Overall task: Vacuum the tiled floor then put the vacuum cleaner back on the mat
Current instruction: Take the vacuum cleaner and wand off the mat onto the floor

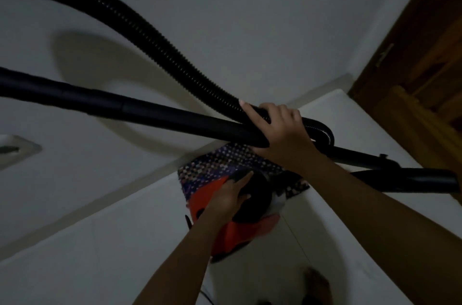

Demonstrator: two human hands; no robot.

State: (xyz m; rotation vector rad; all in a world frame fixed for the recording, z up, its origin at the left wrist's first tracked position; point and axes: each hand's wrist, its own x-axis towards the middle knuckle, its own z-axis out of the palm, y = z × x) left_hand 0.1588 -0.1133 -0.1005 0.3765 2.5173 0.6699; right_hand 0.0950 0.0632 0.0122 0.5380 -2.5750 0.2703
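The red and black vacuum cleaner body [235, 232] sits partly on a patterned purple mat [225, 162] against the wall. My left hand [230, 198] grips the black top of the vacuum body. My right hand [280, 129] is closed around the black wand [140, 109] and the ribbed hose [150, 37] where they cross above the mat. The hose loops up to the upper left. The floor nozzle [410, 179] lies at the right on the white tiled floor [125, 242].
A white wall [250, 17] fills the upper view. A brown wooden door [420, 54] stands at the right. A wall fitting [17, 149] shows at the left edge. My foot [316, 284] is on the tiles at the bottom.
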